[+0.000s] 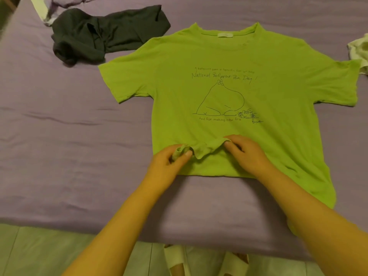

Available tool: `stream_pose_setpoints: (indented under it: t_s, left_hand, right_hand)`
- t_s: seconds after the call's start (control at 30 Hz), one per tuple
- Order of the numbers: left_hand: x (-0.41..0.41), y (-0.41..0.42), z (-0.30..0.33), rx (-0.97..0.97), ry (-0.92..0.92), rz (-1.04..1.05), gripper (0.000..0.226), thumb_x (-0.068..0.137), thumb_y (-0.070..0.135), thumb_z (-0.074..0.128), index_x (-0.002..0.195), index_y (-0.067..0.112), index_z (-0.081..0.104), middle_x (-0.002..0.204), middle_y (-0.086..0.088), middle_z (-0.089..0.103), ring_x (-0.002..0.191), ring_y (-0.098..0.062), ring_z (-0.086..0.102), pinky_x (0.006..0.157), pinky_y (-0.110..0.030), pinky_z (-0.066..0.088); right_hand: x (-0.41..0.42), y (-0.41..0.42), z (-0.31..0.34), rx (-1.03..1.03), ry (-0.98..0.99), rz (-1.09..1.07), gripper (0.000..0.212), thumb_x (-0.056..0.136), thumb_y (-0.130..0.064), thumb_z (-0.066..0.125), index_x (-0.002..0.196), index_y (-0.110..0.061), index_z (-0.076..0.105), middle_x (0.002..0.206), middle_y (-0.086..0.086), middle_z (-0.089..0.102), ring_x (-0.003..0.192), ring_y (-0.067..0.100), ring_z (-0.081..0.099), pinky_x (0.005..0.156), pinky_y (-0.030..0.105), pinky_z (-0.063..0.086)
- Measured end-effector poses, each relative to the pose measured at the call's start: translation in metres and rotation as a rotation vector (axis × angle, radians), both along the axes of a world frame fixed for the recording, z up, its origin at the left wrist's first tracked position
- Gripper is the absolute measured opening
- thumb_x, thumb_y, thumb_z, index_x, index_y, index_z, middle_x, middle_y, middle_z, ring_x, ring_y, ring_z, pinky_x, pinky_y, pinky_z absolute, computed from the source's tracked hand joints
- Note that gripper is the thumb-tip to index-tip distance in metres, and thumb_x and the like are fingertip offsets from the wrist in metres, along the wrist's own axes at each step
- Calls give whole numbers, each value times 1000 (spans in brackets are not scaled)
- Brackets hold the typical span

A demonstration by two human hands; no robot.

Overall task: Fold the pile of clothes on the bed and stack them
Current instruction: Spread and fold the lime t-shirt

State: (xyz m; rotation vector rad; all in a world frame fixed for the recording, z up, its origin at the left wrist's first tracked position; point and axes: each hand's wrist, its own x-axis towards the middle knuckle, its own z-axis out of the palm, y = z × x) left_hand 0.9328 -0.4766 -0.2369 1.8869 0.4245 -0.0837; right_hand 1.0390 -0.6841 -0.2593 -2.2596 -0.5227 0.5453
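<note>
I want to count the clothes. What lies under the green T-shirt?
Only the purple bedsheet shows around the green T-shirt. Beneath it, nothing is visible; the cloth covers that area.

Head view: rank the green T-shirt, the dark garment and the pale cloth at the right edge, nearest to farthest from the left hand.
1. green T-shirt: the left hand pinches its hem.
2. dark garment: crumpled, far left on the bed.
3. pale cloth: right edge, beyond the sleeve.

matt cloth T-shirt [229,92], smooth bedsheet [69,146]
</note>
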Motion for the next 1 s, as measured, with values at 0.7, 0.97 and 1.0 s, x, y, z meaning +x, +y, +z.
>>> stream_pose_setpoints:
  t_s: [0.7, 0.97, 1.0]
  left_hand:
    - [-106, 39, 32, -8, 269, 79, 38, 82, 2, 69, 116, 12, 58, 107, 0, 58, 100, -14, 50, 78, -15, 40]
    - [-78, 58, 30, 41, 192, -23, 17, 82, 2, 69, 92, 12, 58, 85, -3, 57, 75, -14, 47, 65, -25, 40]
    - [-76, 61, 30, 46, 203, -24, 15, 82, 5, 69, 89, 12, 59, 83, -8, 57, 72, -16, 45, 63, -29, 38]
  right_hand:
    - [-139, -5, 28, -218, 91, -144, 11, 94, -15, 54, 101, -9, 57, 91, 13, 67, 82, 33, 63, 68, 38, 44]
    - [-140, 31, 36, -131, -209, 31, 15, 73, 1, 72, 87, -6, 71, 116, 21, 62, 96, 41, 60, 82, 46, 48]
    - [-143, 37, 38, -163, -236, 79, 17, 72, -10, 76, 88, -9, 70, 122, 20, 59, 97, 40, 60, 80, 46, 48]
